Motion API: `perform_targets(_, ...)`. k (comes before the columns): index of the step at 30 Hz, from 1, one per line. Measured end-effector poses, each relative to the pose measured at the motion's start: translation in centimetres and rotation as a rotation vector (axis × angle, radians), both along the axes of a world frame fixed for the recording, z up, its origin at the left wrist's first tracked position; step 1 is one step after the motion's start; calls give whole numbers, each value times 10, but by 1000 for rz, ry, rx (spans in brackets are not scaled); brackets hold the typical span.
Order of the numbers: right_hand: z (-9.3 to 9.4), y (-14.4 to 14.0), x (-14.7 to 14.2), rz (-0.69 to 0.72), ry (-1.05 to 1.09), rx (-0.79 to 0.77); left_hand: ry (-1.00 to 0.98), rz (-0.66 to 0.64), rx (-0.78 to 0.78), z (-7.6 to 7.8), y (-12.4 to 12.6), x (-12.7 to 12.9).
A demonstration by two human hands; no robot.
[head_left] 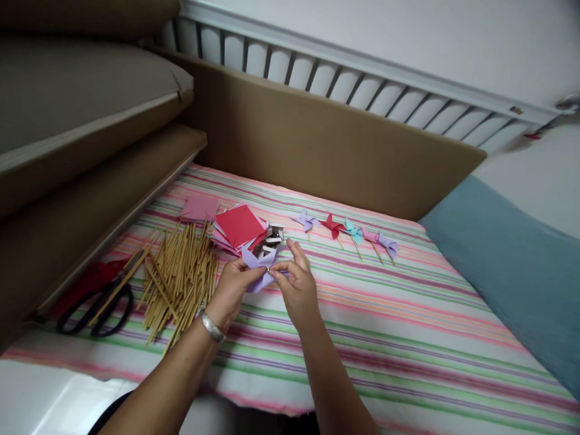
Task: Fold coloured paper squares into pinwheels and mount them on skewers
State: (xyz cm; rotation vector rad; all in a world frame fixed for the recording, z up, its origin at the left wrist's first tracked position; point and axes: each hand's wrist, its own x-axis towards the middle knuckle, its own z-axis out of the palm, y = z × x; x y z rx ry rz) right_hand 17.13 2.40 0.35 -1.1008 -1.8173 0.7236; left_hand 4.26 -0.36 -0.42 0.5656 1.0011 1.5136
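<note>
A lavender paper pinwheel (259, 258), its corners folded toward the middle, is held over the striped cloth. My left hand (233, 285) pinches it from the left, thumb near the centre. From the right, my right hand (296, 289) brings thumb and forefinger together at the pinwheel's middle, on a tiny pale piece too small to name; its other fingers are raised. Just behind the pinwheel are shiny metallic and white items (273, 234) that I cannot make out. A stack of coloured paper squares (241, 226), red on top, lies beyond my left hand.
Thin wooden sticks (181, 278) lie piled at left, beside black-handled scissors (109, 305). A pink paper square (199, 208) lies behind them. Several finished pinwheels on sticks (333, 226) form a row at the back. Brown cushions (90, 145) border the left, and a brown panel (317, 145) stands behind.
</note>
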Motion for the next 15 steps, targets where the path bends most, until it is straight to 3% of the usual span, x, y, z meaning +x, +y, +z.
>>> perform_targets(4, 0, 0, 0, 25, -32, 66, 4, 27, 1, -1, 0, -1)
perform_targets(15, 1, 1, 2, 47, 4, -18, 56, 15, 23, 0, 0, 0)
